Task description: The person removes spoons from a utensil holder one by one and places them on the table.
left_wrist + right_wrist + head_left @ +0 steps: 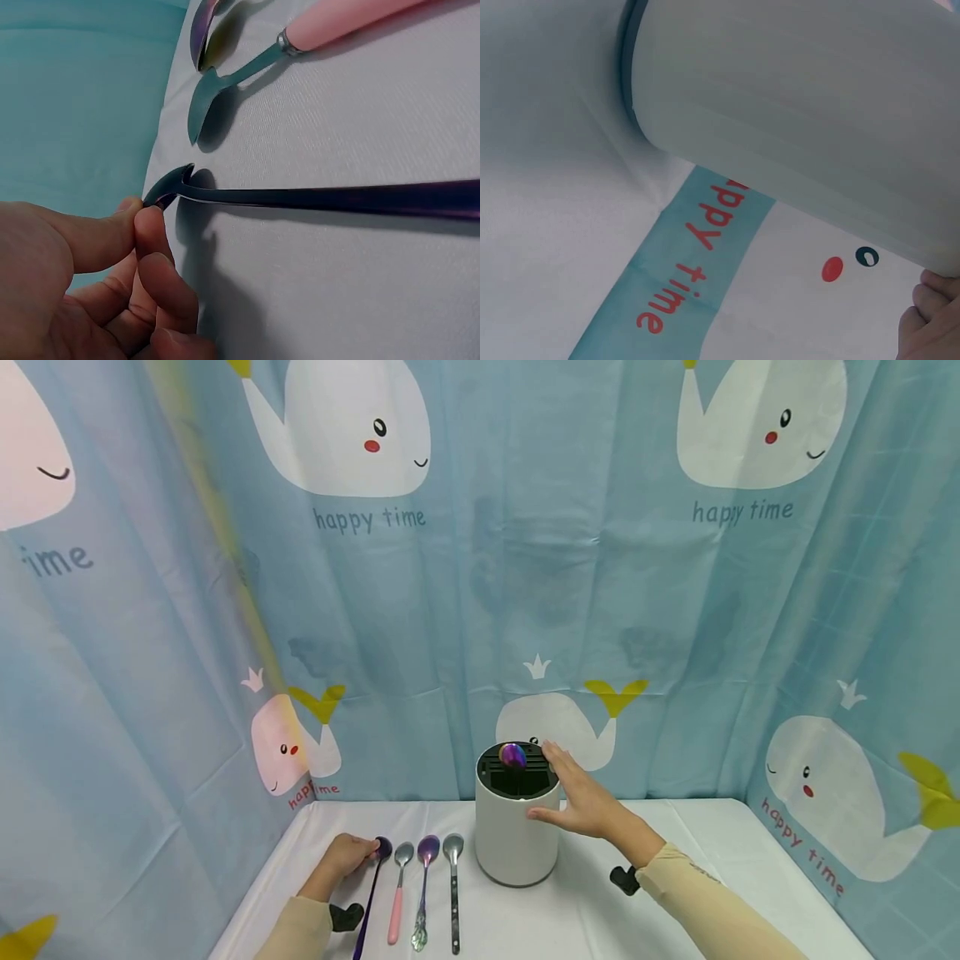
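Note:
My left hand (pixel 347 857) pinches the bowl of a dark purple spoon (pixel 370 902) between thumb and index finger. The spoon's long handle points toward me along the tabletop. Beside it, to the right, lie a pink-handled spoon (pixel 397 906), a purple spoon with a clear ornate handle end (pixel 424 885) and a spoon with a dark patterned handle (pixel 453 893). My right hand (pixel 588 802) rests against the upper right side of a white cylindrical utensil holder (pixel 516 839), fingers extended at its rim and thumb across its front. An iridescent spoon (pixel 513 755) stands in the holder's black slotted top.
A white cloth (pixel 645 910) covers the table. Behind and on both sides hangs a light blue curtain (pixel 525 568) printed with whales. The holder stands near the table's back edge, right of the row of spoons.

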### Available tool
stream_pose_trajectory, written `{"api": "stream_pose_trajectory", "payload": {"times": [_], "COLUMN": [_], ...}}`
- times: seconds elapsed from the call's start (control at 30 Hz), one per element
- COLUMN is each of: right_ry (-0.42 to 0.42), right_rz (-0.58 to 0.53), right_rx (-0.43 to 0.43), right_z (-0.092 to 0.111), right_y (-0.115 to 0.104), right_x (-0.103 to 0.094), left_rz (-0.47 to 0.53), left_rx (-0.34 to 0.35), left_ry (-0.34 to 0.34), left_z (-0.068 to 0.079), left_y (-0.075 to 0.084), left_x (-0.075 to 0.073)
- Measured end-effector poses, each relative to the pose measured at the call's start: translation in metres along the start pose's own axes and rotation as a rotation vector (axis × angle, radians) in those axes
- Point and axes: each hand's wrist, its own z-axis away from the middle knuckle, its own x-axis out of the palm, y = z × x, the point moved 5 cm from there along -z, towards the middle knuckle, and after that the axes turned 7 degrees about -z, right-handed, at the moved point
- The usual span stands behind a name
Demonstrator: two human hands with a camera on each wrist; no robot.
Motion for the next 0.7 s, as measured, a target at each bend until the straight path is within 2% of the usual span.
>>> {"api": "stream_pose_trajectory", "payload": {"times": [0.23, 0.7], "right_ry": [-0.004, -0.014], "right_rz": [-0.003, -0.006], "right_rx": [0.009, 0.037], "right_z": [-0.0002, 0.0004], "right_y": [0.0027, 0.0031], "right_x": [0.0011, 0.0024], "left_rz": [-0.007, -0.055], "left_rx": [-0.006, -0.019], "left_ry": [0.006, 0.042], "left_z": [0.0010, 0.0085], "left_y": [-0.0057, -0.0042], "left_x": [-0.0003, -0.0040]}}
